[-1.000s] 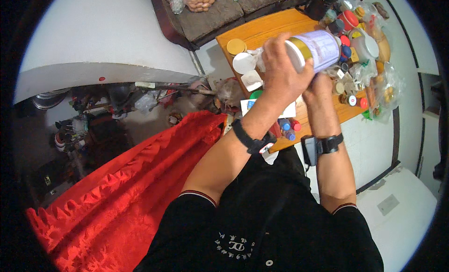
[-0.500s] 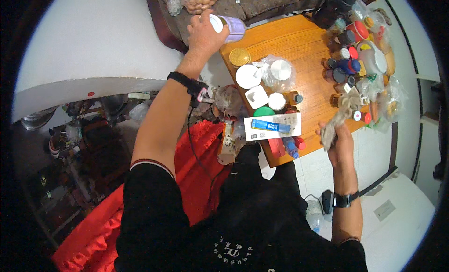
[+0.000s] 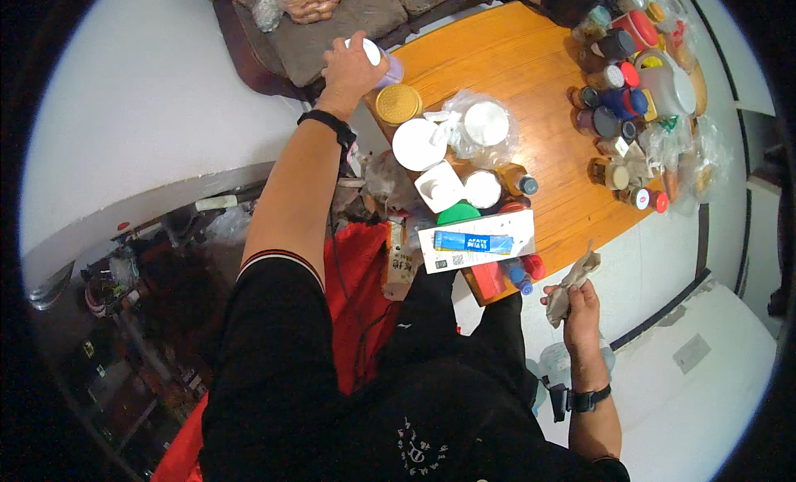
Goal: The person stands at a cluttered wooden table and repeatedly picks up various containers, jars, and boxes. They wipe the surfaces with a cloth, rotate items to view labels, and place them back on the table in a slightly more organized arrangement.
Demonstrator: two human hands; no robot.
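The person's left hand point(image 3: 352, 74) has its grip clamped around the lid end of a purple can point(image 3: 391, 70) at the far left corner of the worktop point(image 3: 560, 171); whether the base rests there cannot be told. Released partly over the worktop's edge, it could tip off; shoved nearer, it might nudge the gold-lidded container point(image 3: 399, 105) along the worktop's left edge. The right hand's point(image 3: 583, 310) grip pinches a grey cloth point(image 3: 561, 303) by the worktop's near right edge; swung inward, its loose end might snag something. The white box point(image 3: 485, 225), seemingly jutting past the worktop's left edge, could fall if brushed.
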